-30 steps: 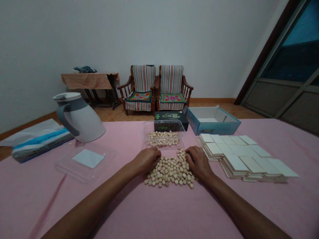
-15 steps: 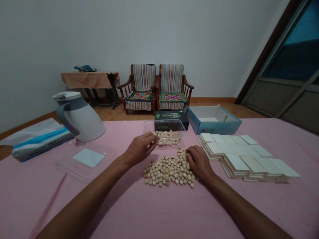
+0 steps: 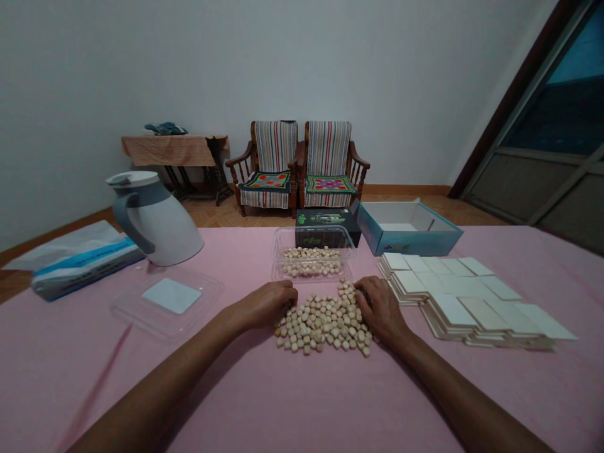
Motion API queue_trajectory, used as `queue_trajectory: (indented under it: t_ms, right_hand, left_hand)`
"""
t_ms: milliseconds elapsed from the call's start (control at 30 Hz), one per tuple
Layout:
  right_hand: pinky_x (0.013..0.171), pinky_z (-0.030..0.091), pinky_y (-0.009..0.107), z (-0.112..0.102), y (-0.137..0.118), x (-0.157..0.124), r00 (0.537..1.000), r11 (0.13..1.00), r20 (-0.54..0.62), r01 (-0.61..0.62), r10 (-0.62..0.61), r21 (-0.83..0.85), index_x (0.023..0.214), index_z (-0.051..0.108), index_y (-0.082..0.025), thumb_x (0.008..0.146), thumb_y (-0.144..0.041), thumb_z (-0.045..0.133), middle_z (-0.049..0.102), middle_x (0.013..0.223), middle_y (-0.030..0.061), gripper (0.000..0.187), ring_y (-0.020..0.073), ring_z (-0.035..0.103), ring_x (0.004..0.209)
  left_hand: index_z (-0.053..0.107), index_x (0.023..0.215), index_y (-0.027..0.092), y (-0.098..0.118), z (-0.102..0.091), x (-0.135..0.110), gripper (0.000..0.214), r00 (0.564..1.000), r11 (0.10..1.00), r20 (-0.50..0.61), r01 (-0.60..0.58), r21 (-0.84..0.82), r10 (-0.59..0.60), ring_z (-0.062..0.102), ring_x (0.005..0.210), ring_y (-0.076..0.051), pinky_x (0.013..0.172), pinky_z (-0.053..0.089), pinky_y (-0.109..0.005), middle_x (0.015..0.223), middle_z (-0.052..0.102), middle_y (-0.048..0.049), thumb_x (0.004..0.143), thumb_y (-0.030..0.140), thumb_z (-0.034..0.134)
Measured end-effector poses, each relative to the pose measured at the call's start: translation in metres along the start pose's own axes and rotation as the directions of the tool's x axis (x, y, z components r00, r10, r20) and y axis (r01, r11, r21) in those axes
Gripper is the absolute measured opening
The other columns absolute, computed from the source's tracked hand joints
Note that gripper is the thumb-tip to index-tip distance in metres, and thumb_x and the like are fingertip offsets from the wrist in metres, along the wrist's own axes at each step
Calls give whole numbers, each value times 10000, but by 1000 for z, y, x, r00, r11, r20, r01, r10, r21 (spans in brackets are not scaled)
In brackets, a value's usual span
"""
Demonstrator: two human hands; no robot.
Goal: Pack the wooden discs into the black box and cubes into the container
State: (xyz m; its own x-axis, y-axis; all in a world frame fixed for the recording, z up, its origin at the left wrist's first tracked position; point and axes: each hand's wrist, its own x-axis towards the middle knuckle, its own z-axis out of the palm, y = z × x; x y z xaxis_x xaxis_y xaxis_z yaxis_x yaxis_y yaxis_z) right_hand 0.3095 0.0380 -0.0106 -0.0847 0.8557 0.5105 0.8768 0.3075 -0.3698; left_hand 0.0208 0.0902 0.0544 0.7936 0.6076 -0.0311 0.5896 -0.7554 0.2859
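A loose pile of small, pale, wooden-looking cubes (image 3: 325, 324) lies on the pink cloth in front of me. At its upper left edge, my left hand (image 3: 271, 303) has its fingers curled down and drawn together; whatever is between the fingertips is hidden. My right hand (image 3: 380, 305) rests against the pile's right side, thumb apart from the bent fingers, with no piece seen in its grasp. Just beyond the pile stands a clear plastic box (image 3: 275, 267), open on top, with many of the same cubes (image 3: 311, 260) inside.
A clear lid (image 3: 134, 308) with a white label and a white-grey jug (image 3: 172, 229) are at left, beside a tissue pack (image 3: 87, 270). Stacked white tiles (image 3: 453, 286) lie right of my right hand. A black box (image 3: 325, 220) and an open blue box (image 3: 415, 242) stand behind.
My left hand has moved from the plastic box's near left side down to the pile's upper left edge. My right hand stays at the pile's right side. The view has shifted slightly.
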Motion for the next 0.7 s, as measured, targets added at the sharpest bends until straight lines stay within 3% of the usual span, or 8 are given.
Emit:
queue_trajectory:
  t_ms: [67, 167, 300, 367, 433, 533, 633, 700]
  right_hand:
    - [794, 386, 356, 0, 0, 0, 1000, 1000, -1, 2, -2, 1, 907, 595, -178, 869, -188, 467, 602, 919, 83, 134, 222, 508, 891]
    - [792, 386, 356, 1, 1, 0, 1000, 1000, 4, 2, -2, -1, 908, 599, -176, 864, -185, 471, 604, 918, 84, 136, 224, 509, 896]
    - [783, 387, 358, 1, 2, -1, 1000, 1000, 1, 5, -5, -5, 910, 601, -180, 867, -194, 468, 606, 918, 82, 140, 223, 510, 889]
    - [774, 388, 357, 1, 2, -1, 1000, 1000, -4, 8, -8, -2, 908, 601, -182, 868, -198, 466, 607, 917, 84, 141, 222, 510, 881]
    - [769, 390, 356, 0, 2, -1, 1000, 1000, -4, 8, -8, 4, 904, 598, -182, 871, -197, 462, 605, 914, 85, 141, 222, 510, 877]
    - [779, 390, 359, 0, 1, 0, 1000, 1000, 2, 7, -7, 7, 908, 597, -181, 876, -197, 456, 604, 921, 85, 146, 223, 508, 884]
    - [791, 391, 363, 1, 1, 0, 1000, 1000, 6, 0, 0, 2, 918, 603, -174, 876, -206, 466, 605, 934, 89, 147, 228, 507, 903]
    - [793, 392, 363, 1, 2, 0, 1000, 1000, 10, -1, 1, 0, 915, 606, -169, 872, -205, 471, 605, 934, 91, 146, 229, 508, 907]
  left_hand:
    - [626, 846, 157, 6, -9, 0, 155, 998, 999, -60, -35, 2, 35, 581, 736, -131, 644, 423, -206, 851, 617, -52, 796, 87, 497]
    - [613, 904, 156, 14, -27, 7, 171, 963, 995, -255, -96, 4, 94, 572, 742, -121, 667, 437, -214, 882, 608, -54, 818, 93, 479]
    - [614, 949, 163, 15, -43, 25, 165, 838, 1000, -546, -8, -8, 2, 558, 682, -97, 667, 452, -228, 925, 597, -50, 846, 132, 489]
    - [608, 1016, 167, 14, -46, 32, 195, 775, 999, -630, 40, -25, -47, 553, 648, -83, 661, 459, -233, 979, 593, -55, 847, 153, 512]
    - [597, 1062, 168, 14, -46, 32, 226, 754, 998, -654, 44, -37, -57, 555, 636, -77, 657, 463, -233, 1009, 592, -59, 850, 162, 519]
    - [610, 983, 163, 15, -44, 20, 163, 833, 1000, -553, -16, -19, 3, 572, 667, -95, 660, 455, -225, 905, 612, -44, 871, 162, 493]
    - [617, 925, 173, 16, -39, 2, 157, 958, 997, -276, -75, 7, 74, 587, 701, -113, 653, 443, -213, 854, 629, -35, 834, 117, 502]
    - [623, 937, 180, 16, -35, -9, 222, 993, 999, -109, -38, 25, 41, 597, 726, -124, 646, 437, -209, 893, 640, -39, 767, 71, 530]
